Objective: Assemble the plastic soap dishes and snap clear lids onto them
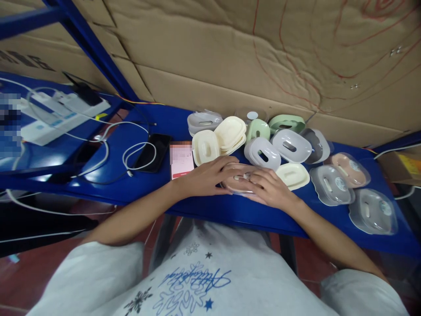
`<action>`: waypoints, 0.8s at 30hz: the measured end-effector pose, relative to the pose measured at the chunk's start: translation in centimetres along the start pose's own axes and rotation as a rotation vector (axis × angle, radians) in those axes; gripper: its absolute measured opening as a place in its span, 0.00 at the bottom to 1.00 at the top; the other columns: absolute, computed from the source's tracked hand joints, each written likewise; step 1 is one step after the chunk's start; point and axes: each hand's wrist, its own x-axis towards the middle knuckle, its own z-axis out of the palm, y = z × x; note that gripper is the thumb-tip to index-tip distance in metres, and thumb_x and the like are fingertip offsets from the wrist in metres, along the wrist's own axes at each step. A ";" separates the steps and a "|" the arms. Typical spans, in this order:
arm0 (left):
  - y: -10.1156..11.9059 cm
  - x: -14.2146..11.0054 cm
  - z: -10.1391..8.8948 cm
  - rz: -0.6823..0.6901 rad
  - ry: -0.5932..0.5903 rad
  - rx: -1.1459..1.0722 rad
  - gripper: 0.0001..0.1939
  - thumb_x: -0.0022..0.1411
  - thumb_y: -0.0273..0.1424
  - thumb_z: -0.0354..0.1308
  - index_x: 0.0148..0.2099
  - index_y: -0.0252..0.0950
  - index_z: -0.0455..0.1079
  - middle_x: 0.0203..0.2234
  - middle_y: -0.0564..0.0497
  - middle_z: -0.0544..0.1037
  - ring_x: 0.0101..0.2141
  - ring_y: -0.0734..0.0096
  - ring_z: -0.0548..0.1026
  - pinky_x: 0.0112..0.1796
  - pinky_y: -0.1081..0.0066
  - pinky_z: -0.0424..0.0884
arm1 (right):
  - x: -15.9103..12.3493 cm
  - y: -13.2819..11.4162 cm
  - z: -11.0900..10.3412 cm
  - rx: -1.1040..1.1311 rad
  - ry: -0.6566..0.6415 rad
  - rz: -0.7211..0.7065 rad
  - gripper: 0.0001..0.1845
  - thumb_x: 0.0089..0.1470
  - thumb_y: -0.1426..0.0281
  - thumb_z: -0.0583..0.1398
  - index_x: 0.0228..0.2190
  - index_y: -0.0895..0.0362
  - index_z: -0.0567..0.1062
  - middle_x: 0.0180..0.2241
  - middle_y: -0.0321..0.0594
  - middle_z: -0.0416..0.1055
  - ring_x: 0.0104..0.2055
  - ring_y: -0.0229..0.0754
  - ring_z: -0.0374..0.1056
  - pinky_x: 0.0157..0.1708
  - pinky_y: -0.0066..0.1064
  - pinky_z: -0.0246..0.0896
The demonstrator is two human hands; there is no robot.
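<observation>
Both my hands hold a pinkish-beige plastic box (241,171) with a clear cover, low over the front part of the blue table. My left hand (210,175) grips its left end, fingers over the top edge. My right hand (271,186) wraps its right side, with fingers across the top. Much of the box is hidden under the fingers. Just behind lie a cream oval piece (206,148) with a raised middle, a stack of cream pieces (230,134) and white slotted oval pieces (291,145). Another cream piece (292,176) lies beside my right hand.
Clear-covered boxes, grey (332,184) and pink (351,169), sit at the right, with another grey one (373,211) near the front edge. Green pieces (286,123) stand by the cardboard wall (204,57). Left are a lit phone (182,160), a dark phone (154,153), cables and a power strip (66,120).
</observation>
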 end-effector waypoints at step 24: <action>-0.5 -0.6 0.5 -0.183 -0.034 -0.222 0.41 0.65 0.41 0.72 0.74 0.46 0.60 0.70 0.39 0.67 0.68 0.49 0.68 0.68 0.50 0.67 | -0.5 0.0 0.6 0.136 -0.204 0.130 0.40 0.67 0.54 0.63 0.74 0.47 0.58 0.75 0.52 0.55 0.77 0.60 0.51 0.71 0.62 0.55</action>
